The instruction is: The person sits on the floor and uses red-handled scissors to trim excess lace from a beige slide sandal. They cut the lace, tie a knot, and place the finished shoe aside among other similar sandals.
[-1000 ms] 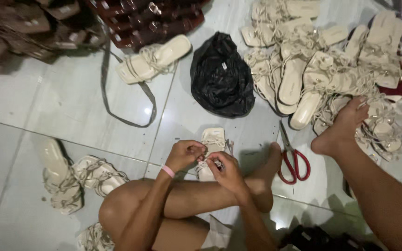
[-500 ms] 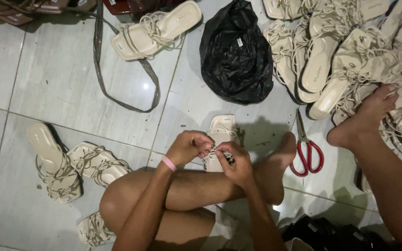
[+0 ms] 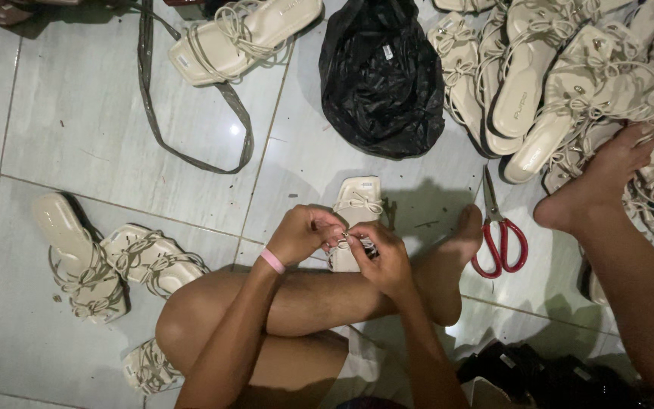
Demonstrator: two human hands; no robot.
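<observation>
Two hands, left hand (image 3: 304, 233) and right hand (image 3: 382, 260), both pinching the straps of one cream sandal (image 3: 356, 203) at centre. Loose cream sandals: one far left of centre (image 3: 245, 36), three near left (image 3: 66, 242) (image 3: 149, 261) (image 3: 145, 367), plus a heap far right (image 3: 562, 83), at least six there, exact count unclear. One black plastic bag (image 3: 380, 76), one pair of red-handled scissors (image 3: 499, 235), one grey strap (image 3: 191, 113), one pink wristband (image 3: 272, 260), two bare feet (image 3: 459, 242) (image 3: 592, 189).
</observation>
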